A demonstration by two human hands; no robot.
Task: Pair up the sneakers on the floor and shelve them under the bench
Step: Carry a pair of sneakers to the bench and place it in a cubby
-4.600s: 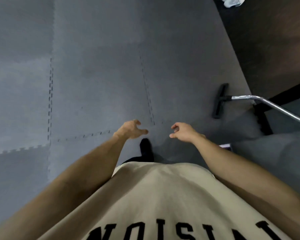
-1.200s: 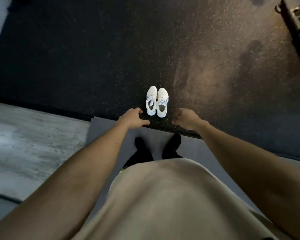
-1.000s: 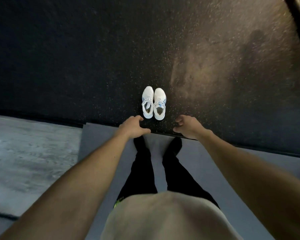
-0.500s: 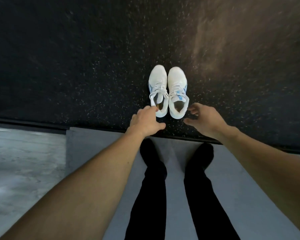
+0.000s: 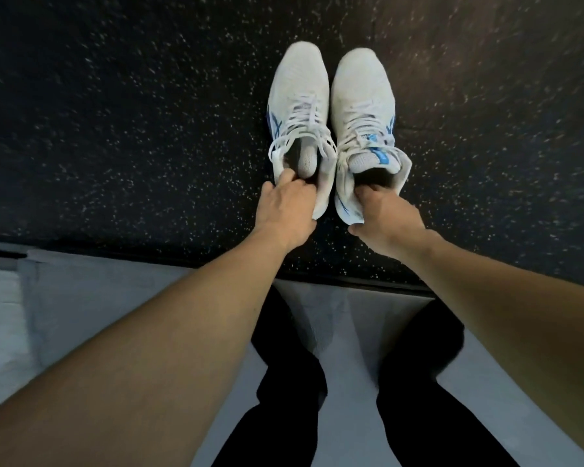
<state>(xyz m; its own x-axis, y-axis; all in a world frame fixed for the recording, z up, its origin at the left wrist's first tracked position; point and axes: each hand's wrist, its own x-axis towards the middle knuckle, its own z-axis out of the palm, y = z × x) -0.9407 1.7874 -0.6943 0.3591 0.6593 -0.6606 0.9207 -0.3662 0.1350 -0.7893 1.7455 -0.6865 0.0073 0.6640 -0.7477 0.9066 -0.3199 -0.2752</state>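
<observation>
With the left hand (image 5: 285, 210) and right hand (image 5: 386, 219) apparently pinching only the heel collars, the white sneakers (image 5: 331, 123) could tip forward and slip free.

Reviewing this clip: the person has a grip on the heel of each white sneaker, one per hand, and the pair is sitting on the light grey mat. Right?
Not quite. The head view shows the left sneaker and right sneaker on the dark speckled floor, beyond the light grey mat. The rest holds: left hand and right hand each grip one heel.

Two white sneakers (image 5: 299, 106) (image 5: 363, 109), side by side; two hands (image 5: 285, 214) (image 5: 386, 219); two black-trousered legs (image 5: 284, 392).
</observation>
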